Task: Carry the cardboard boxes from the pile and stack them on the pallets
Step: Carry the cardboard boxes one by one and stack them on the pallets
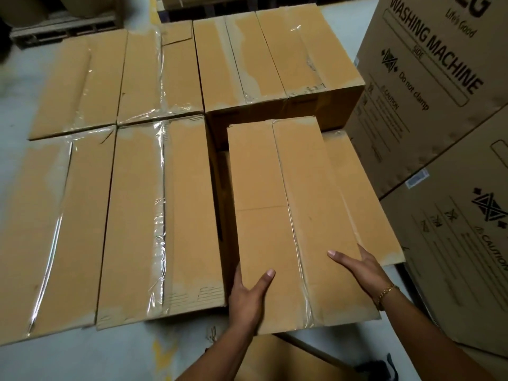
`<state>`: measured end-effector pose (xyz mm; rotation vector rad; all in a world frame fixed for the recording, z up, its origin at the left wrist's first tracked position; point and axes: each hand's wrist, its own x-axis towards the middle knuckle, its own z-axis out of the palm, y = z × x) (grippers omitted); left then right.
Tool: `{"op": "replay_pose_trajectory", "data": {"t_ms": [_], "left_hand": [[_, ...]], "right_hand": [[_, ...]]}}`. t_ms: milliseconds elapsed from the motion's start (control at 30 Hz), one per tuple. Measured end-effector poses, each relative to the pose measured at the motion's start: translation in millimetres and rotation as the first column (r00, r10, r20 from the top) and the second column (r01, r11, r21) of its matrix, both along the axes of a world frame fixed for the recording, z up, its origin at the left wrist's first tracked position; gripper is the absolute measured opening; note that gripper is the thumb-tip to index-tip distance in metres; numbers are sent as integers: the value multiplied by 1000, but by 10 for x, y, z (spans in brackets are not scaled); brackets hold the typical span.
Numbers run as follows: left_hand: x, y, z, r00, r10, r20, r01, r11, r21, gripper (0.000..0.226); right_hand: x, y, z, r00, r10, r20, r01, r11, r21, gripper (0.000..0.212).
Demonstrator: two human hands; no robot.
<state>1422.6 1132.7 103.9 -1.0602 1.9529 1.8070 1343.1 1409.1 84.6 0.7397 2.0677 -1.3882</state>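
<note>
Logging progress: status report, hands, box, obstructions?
Left hand and right hand grip cardboard box at near end. It overlaps a lower box. Washing machine carton close on right.

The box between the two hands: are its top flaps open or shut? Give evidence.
Shut. On the box both flaps lie flat, meeting along a middle seam under clear tape.

4 boxes (137, 215) lie 2x2 on the left, then the middle box (288, 215) partly over another box (365, 204), a taller box (275, 59) behind, washing machine cartons (428, 92) on the right.
</note>
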Motion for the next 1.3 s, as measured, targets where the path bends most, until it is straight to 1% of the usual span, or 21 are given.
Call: {"op": "replay_pose_trajectory", "data": {"t_ms": [100, 233, 333, 400, 500, 533, 600, 633, 667, 733, 800, 833, 867, 967, 1067, 1167, 1300], "left_hand": [[54, -25, 52, 998, -10, 56, 6, 998, 66, 85], [353, -24, 117, 973, 54, 225, -87, 986, 143, 108], [572, -2, 147, 908, 99, 407, -205, 953, 225, 108], [631, 1, 141, 877, 99, 469, -273, 908, 317, 104], [611, -44, 103, 891, 80, 448, -275, 879, 389, 90], [598, -72, 88, 893, 83, 441, -276, 877, 393, 86], [551, -148, 94, 900, 101, 424, -287, 870, 402, 75], [519, -193, 84, 900, 121, 418, -302, 866, 399, 68], [492, -238, 67, 900, 141, 413, -316, 864, 393, 64], [456, -310, 28, 899, 164, 406, -330, 863, 382, 67], [453, -349, 15, 901, 177, 396, -339, 857, 387, 79], [452, -361, 13, 900, 183, 395, -345, 852, 393, 86], [456, -365, 13, 900, 185, 394, -349, 848, 398, 92], [440, -381, 7, 903, 183, 389, -349, 842, 412, 103], [413, -379, 8, 907, 174, 383, -337, 846, 414, 102], [414, -385, -22, 910, 173, 377, -330, 853, 405, 100], [417, -407, -56, 908, 181, 379, -328, 868, 372, 107]], "right_hand": [[-6, -80, 206, 999, 26, -43, -28, 999, -46, 102], [-25, -126, 391, 997, 61, -44, -64, 996, -61, 103], [-8, -137, 386, 999, 21, -38, -24, 995, -93, 97], [4, -184, 397, 998, 4, -57, -10, 994, -105, 88], [-26, -230, 386, 998, -35, -58, 28, 993, -118, 67], [-52, -255, 392, 998, -29, -63, 21, 992, -125, 67], [-128, -323, 372, 998, -10, -65, 2, 992, -124, 77], [-173, -373, 374, 998, -2, -64, -6, 992, -124, 76], [-214, -422, 366, 997, 5, -76, -15, 991, -132, 69], [-286, -528, 380, 996, 3, -93, -16, 990, -143, 49], [-348, -611, 406, 996, 1, -93, -15, 990, -143, 28], [-375, -645, 423, 996, 4, -90, -17, 990, -143, 21], [-402, -659, 426, 995, 9, -95, -23, 989, -144, 18], [-470, -681, 436, 995, 10, -96, -24, 989, -144, 21], [-498, -696, 438, 995, 17, -98, -31, 989, -145, 42], [-502, -706, 443, 995, 17, -101, -31, 989, -142, 46], [-496, -717, 447, 995, 6, -99, -21, 989, -146, 55]]}}
